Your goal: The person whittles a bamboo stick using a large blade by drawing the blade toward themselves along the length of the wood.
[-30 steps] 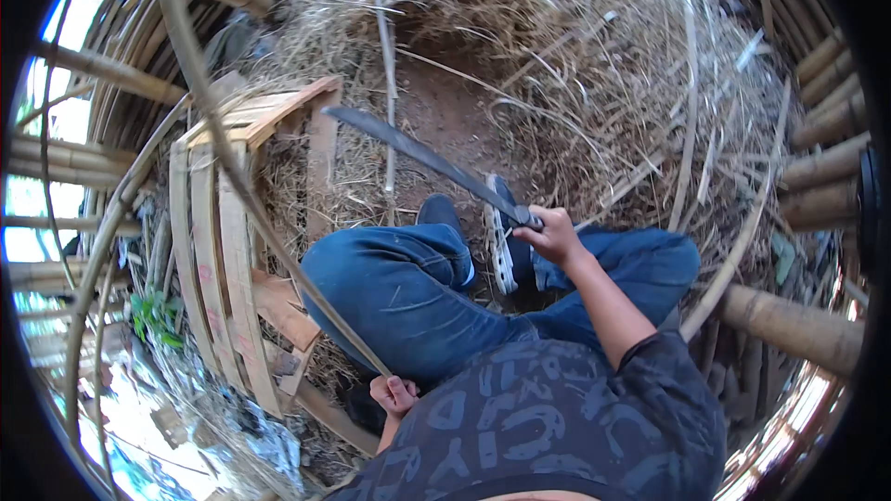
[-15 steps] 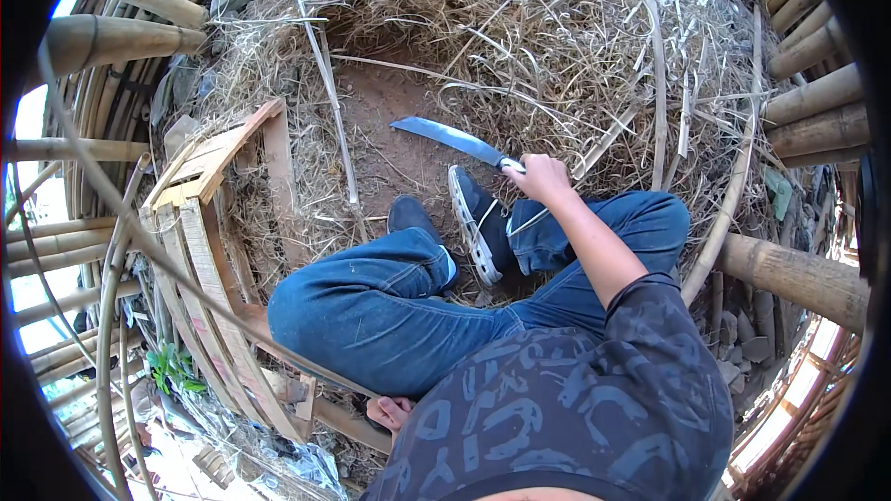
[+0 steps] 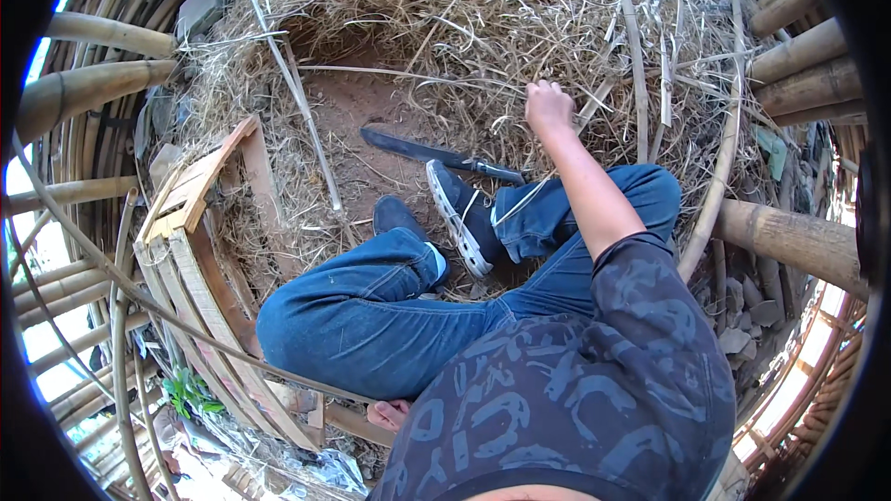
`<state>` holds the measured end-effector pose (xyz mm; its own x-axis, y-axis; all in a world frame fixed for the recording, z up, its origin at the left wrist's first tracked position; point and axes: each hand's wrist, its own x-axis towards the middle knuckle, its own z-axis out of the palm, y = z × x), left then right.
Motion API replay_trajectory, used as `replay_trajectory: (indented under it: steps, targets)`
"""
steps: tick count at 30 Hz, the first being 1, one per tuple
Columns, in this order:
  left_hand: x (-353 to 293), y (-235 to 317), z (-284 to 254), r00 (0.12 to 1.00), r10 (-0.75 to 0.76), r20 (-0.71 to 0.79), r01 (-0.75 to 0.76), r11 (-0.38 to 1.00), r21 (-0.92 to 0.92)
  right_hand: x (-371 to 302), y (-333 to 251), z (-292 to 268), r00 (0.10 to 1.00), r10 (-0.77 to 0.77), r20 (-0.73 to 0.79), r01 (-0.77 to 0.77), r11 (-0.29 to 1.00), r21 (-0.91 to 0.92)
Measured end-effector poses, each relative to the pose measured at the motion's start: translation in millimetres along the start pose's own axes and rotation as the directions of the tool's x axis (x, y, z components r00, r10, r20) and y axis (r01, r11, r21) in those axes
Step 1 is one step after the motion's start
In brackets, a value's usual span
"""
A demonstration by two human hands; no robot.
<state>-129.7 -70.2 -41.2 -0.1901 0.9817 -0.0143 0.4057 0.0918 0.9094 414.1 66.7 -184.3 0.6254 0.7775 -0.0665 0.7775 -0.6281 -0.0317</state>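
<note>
My left hand is low beside my left thigh, its fingers closed on the end of a long thin bamboo strip. The strip bends away up to the left edge. My right hand is over the dry shavings beyond my feet, fingers curled in. A thin pale strip ends close to its fingers; whether it is gripped cannot be seen. A machete with a dark blade lies on the ground in front of my shoes, its handle toward my right shin, apart from both hands.
A low wooden slatted stool or crate stands at my left. Thick bamboo poles jut in from both sides. Stones lie at the right, clear plastic at lower left, and a bamboo strip across the shavings.
My right hand has let go of the machete, now lying on the ground, and has moved forward over the shavings. The left hand still holds the bamboo strip.
</note>
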Motion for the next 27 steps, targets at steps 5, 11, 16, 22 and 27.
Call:
replay_trajectory:
  steps: [5,11,16,22,27]
  targets:
    - [-4.9,-3.4,-1.6,1.000,0.002,-0.020,-0.003,1.000,-0.016,1.8,5.5,-80.3,0.990,0.134,0.035,-0.135,0.880,0.456]
    - [-8.9,-5.3,-4.1,0.999,-0.006,-0.040,0.004,0.999,-0.035,5.5,62.6,-171.6,0.972,0.232,-0.033,-0.181,0.834,0.522]
    - [-9.5,-6.5,-0.7,0.999,-0.015,-0.042,0.012,0.998,-0.055,30.8,150.9,-191.9,0.825,0.476,-0.304,-0.324,0.840,0.436]
    - [-8.0,-1.1,5.1,0.999,0.001,-0.043,-0.004,0.997,-0.082,40.2,157.1,-184.4,0.829,0.535,-0.162,-0.458,0.816,0.352]
    - [-5.5,5.6,6.7,0.999,0.016,-0.035,-0.019,0.997,-0.072,13.5,81.6,-148.6,0.842,-0.075,-0.534,0.033,0.996,-0.088]
